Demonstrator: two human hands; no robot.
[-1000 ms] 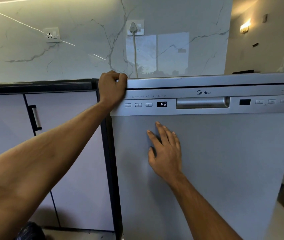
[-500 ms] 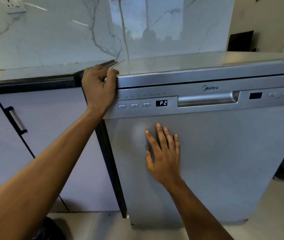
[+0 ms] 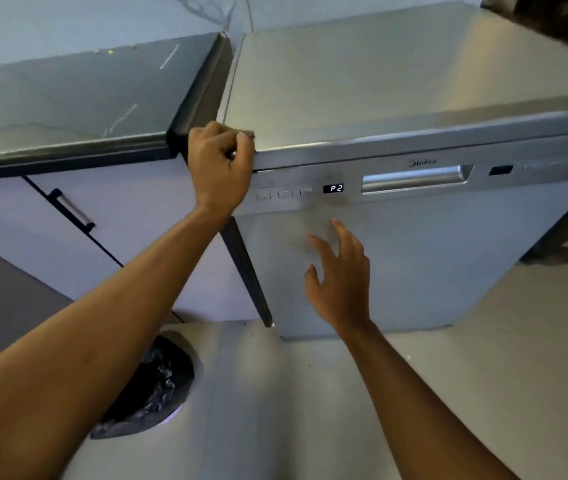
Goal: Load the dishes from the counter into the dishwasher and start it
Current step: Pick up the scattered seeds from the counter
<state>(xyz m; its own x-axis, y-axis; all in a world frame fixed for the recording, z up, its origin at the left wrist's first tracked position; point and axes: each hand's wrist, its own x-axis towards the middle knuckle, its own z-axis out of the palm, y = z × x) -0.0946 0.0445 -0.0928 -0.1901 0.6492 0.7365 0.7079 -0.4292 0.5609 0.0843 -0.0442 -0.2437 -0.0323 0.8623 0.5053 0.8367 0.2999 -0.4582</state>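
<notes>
The dishwasher stands on the floor beside the counter, its door shut and its load hidden, the display reading P2. The person's left hand grips the machine's top left corner, fingers curled over the edge. The right hand is spread wide before the door, just under the display. A bin lined with a black bag sits below; its contents cannot be told. Half a second ago, the right palm lay flat against the door.
</notes>
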